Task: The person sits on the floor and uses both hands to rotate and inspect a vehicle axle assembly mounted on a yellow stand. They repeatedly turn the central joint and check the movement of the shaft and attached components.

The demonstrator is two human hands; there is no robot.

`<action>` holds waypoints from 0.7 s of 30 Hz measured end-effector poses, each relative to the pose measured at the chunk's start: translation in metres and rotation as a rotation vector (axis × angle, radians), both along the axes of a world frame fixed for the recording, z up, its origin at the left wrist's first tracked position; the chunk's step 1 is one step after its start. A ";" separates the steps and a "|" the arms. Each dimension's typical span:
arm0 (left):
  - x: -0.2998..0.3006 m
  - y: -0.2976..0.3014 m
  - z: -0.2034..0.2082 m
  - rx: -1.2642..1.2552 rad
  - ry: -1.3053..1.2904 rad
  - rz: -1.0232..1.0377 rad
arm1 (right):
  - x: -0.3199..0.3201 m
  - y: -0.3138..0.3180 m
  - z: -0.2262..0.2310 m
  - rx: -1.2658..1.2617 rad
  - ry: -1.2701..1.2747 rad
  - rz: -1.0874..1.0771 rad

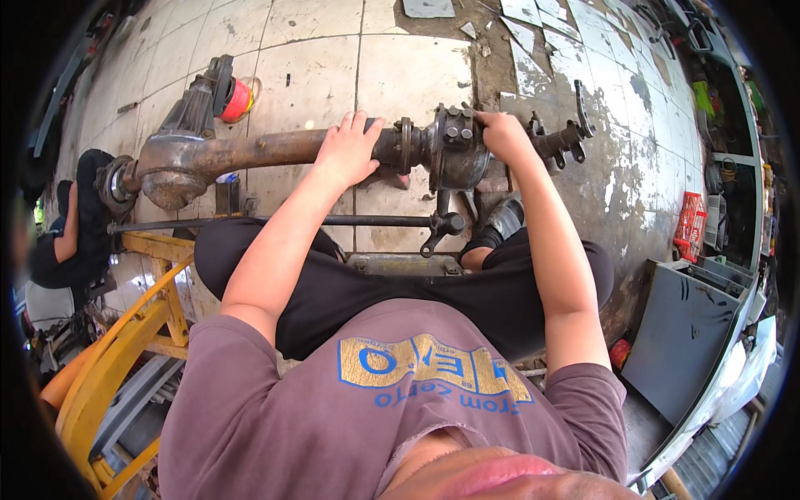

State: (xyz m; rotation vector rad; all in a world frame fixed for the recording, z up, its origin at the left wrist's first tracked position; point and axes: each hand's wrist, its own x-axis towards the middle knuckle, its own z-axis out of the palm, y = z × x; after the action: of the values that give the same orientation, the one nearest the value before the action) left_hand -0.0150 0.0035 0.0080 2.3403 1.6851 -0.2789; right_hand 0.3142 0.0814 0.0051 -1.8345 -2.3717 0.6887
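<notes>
- The rusty axle housing (pixel 275 148) lies across the tiled floor (pixel 308 75), running left to right just beyond the person's knees, its bulging differential end (pixel 171 171) at the left.
- Left hand (pixel 348 150) lies on the tube near the middle, palm down, fingers draped over the top and spread rather than closed around it — a resting grip, not a clamp.
- Right hand (pixel 502 133) is at the right end, fingers curled over the bolted hub flange (pixel 457 150); how tightly it closes is hidden behind the metal.
- A thin steel rod (pixel 275 222) runs parallel on the near side, ending in a small lever joint (pixel 444 225).
- Judging by the bulk, this is heavy, rigid cast steel; it won't flex, and the greasy, rusted skin looks slippery.
- Best holds look like the straight tube and the flange rim, away from the studs.
- A yellow frame (pixel 125 333) stands at the near left; a red-capped part (pixel 236 98) sits far left.
</notes>
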 end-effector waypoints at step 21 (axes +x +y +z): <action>-0.001 -0.003 0.004 -0.011 0.006 0.012 | -0.010 0.000 0.012 0.015 -0.037 0.031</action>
State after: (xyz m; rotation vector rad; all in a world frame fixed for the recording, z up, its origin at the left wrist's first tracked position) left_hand -0.0157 0.0001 0.0121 2.3237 1.6951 -0.2924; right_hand 0.3046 0.0813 0.0168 -1.8242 -2.4265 0.6436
